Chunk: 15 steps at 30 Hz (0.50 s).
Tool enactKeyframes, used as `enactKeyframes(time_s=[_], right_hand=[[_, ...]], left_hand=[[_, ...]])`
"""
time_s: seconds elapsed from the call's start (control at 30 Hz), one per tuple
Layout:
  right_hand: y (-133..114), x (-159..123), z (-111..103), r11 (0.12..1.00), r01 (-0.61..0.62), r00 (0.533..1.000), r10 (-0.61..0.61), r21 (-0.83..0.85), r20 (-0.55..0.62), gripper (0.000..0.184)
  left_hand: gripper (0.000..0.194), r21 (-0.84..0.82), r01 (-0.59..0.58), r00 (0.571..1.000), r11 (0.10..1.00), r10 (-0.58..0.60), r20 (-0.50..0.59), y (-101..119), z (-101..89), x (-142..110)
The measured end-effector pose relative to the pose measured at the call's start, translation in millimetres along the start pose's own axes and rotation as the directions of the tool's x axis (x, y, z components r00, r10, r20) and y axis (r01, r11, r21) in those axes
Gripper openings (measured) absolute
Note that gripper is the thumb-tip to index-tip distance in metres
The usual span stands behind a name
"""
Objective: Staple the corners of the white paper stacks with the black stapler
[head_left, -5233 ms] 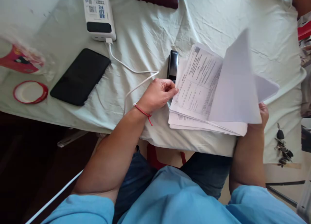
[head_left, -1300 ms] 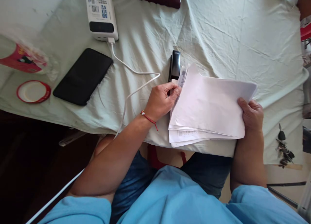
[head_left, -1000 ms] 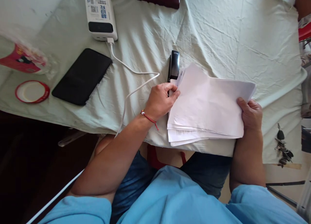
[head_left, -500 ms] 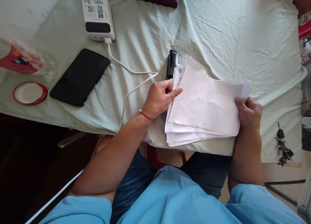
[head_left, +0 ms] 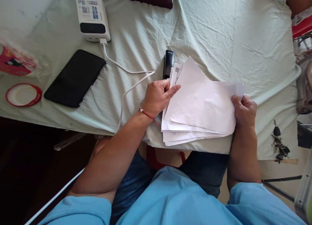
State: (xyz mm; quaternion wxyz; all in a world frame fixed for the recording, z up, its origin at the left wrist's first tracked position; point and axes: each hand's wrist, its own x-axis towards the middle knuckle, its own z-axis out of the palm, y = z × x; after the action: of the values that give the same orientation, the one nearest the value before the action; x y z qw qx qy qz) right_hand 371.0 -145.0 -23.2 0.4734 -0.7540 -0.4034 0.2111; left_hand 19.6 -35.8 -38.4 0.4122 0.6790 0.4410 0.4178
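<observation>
The papers [head_left: 202,104] are held low over the near edge of the cloth [head_left: 219,39], fanned at the left. Their right edge is clamped by the right hand [head_left: 245,111], thumb on top, apparently so that the loose sheets are held together. The left edge is pinched by the left hand [head_left: 156,96], its thumb laid over the top sheet; its fingertips are partly hidden. Just beyond that hand, a black device [head_left: 169,64] is partly covered. At left, the cable [head_left: 122,101] is plugged into the power bank [head_left: 94,17], hence its position beside it; the keys [head_left: 280,143] are set at right.
</observation>
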Motion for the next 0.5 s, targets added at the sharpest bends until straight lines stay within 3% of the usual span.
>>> enactKeyframes(time_s=[0.1, 0.27, 0.5], right_hand=[[-1.8, -0.3, 0.7, 1.0, 0.006, 1.0, -0.006, -0.003, -0.005, 0.04], [0.5, 1.0, -1.3, 1.0, 0.007, 1.0, -0.007, 0.001, -0.016, 0.039], [-0.8, 0.8, -1.0, 0.999, 0.022, 0.999, -0.024, -0.045, -0.038, 0.032]], left_hand=[[0.065, 0.034, 0.008, 1.0, 0.999, -0.009, 0.008, 1.7, -3.1, -1.3], [0.029, 0.092, 0.044, 0.995, 0.995, -0.052, 0.089, 11.9, -10.8, -7.1], [0.025, 0.036, 0.066, 0.992, 0.997, -0.069, 0.106, 10.6, -15.1, -11.6]])
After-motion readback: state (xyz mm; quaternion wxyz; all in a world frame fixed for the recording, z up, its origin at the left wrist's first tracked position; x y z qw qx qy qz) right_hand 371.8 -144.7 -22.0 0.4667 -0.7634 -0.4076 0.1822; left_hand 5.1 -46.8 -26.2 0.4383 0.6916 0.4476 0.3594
